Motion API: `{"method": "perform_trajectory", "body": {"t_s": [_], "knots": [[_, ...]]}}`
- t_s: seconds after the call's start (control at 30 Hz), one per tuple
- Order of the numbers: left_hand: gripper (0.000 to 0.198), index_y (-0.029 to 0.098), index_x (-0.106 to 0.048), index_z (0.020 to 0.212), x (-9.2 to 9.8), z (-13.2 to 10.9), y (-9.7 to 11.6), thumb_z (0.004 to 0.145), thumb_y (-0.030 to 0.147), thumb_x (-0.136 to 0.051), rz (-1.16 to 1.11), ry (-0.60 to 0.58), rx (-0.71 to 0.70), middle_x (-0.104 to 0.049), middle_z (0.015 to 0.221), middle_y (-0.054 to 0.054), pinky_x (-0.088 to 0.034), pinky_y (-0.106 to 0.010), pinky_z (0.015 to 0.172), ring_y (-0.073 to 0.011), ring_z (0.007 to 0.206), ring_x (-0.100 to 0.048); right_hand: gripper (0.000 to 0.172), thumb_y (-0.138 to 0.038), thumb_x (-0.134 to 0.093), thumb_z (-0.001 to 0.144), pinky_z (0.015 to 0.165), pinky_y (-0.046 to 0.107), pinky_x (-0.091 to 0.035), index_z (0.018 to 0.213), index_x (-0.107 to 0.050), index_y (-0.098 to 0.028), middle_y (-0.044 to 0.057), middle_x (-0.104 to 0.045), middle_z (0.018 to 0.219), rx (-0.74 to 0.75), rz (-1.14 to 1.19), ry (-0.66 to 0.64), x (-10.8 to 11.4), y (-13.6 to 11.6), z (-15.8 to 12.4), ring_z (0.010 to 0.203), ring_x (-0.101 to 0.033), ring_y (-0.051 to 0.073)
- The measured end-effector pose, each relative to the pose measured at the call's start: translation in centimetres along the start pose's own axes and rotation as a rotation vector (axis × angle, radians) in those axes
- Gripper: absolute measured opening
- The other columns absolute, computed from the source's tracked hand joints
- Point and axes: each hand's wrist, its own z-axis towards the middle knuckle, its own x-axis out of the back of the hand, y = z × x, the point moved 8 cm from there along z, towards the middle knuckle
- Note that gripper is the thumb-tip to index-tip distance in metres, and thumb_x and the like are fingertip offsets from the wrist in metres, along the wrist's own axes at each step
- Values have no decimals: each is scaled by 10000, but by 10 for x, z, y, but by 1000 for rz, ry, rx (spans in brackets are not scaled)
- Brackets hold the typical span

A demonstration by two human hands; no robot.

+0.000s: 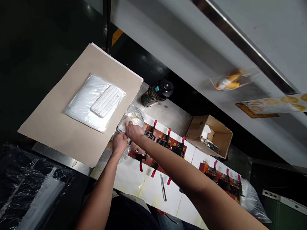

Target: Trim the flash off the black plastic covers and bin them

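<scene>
Both my left hand (119, 144) and my right hand (134, 130) grip a crumpled transparent plastic bag (133, 118) at the corner of a beige card sheet (52, 124). Part of the bag hangs below my left hand. On the sheet lies a flat silvery plastic bag (82, 106), with a white slim keyboard (107, 100) resting on it. The keyboard sits a short way up and left of my hands, not touching them. Just beyond my hands is a red board with black parts and red-handled clamps (159, 140).
A pair of steel tweezers (163, 187) lies on the white bench top near my right forearm. A black-topped flask (157, 93) and an open cardboard box (210, 136) stand beyond. A second red clamp board (222, 181) sits right, and black plastic-wrapped material (18, 189) lies left.
</scene>
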Motion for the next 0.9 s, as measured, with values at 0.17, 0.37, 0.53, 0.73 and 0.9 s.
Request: {"method": "perform_trajectory", "body": {"t_s": [0.17, 0.37, 0.53, 0.73, 0.9], "knots": [[305, 144, -662, 920, -3, -8, -4, 965, 425, -551, 16, 18, -19, -700, 920, -43, -528, -395, 873, -172, 876, -666, 427, -344, -545, 997, 829, 386, -587, 1377, -490, -157, 129, -572, 1305, -39, 3, -7, -4, 3, 6, 1052, -641, 223], [287, 156, -664, 910, -8, -13, -8, 966, 414, -552, 1, 17, -20, -698, 939, -44, -526, -396, 886, -172, 901, -660, 476, -278, -517, 1004, 836, 405, -582, 1448, -415, -140, 157, -594, 1287, -73, -8, -41, -6, 3, 10, 1057, -655, 244], [288, 144, -665, 939, -9, -9, -14, 967, 409, -555, -77, -19, 1, -699, 926, -39, -546, -381, 841, -164, 860, -666, 473, -189, -441, 992, 861, 395, -561, 1444, -421, -52, 244, -589, 1273, -82, -3, -41, 1, -1, 7, 1101, -644, 280], [298, 145, -663, 929, -9, 0, -26, 970, 418, -550, -178, -88, 61, -685, 843, -18, -559, -329, 742, -135, 740, -651, 666, -296, -493, 951, 846, 411, -555, 1534, -272, -62, 285, -460, 1396, -101, 13, 5, 10, -4, -16, 1120, -605, 317], [293, 147, -660, 945, -10, 1, -29, 968, 418, -553, -216, -114, 86, -686, 890, -29, -561, -332, 750, -140, 773, -653, 505, -171, -322, 994, 884, 411, -530, 1481, -379, -51, 274, -458, 1404, -101, 31, 12, 8, -7, -17, 1185, -546, 310]]}}
